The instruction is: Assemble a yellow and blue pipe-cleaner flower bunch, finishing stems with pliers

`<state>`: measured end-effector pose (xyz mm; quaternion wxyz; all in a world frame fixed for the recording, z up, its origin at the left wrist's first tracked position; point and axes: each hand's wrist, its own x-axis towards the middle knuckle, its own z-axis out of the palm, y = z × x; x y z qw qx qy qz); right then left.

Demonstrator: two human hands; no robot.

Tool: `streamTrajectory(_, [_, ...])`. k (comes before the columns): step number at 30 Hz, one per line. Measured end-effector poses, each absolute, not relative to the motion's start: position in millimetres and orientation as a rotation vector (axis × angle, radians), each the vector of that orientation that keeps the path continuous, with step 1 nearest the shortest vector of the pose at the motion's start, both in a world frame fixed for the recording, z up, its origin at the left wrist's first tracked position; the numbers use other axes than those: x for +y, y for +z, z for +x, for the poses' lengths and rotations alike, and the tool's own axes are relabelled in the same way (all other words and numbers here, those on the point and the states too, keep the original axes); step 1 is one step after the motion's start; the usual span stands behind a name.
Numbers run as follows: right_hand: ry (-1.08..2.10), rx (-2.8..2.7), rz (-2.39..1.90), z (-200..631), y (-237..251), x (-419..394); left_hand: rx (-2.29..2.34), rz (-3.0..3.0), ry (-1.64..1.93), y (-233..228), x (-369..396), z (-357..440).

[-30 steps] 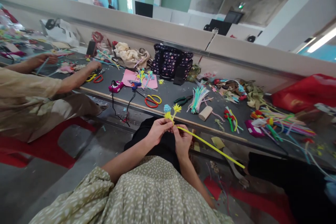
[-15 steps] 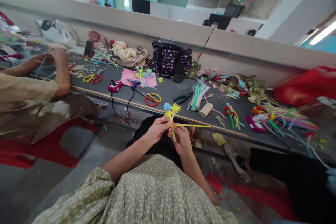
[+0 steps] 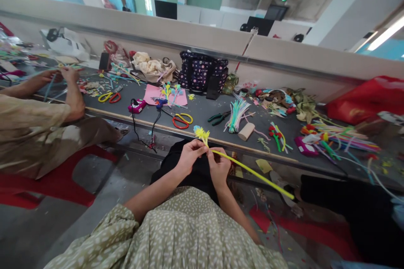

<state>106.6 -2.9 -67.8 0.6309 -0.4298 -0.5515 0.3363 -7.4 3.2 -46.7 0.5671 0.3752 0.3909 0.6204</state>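
Both hands, left hand [image 3: 189,156] and right hand [image 3: 218,167], are pinching the light, bendy yellow pipe-cleaner flower [image 3: 202,133] just under its bloom, grip closed.

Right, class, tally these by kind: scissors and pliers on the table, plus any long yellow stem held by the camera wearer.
Scissors: 2
Pliers: 1
Yellow stem: 1, held by left hand and right hand
Total: 4
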Motion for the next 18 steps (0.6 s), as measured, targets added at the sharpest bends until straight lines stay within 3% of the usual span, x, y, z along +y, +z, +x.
streamTrajectory(7, [0.643, -1.357, -0.970, 107.0, -67.1, -5.6, 0.999, 0.966, 1.545, -47.5, 1.2, -7.1])
streamTrajectory(18, [1.217, -1.084, -0.855, 108.6, -65.0, 0.6, 0.958, 1.032, 1.527, -47.0, 1.7, -11.0])
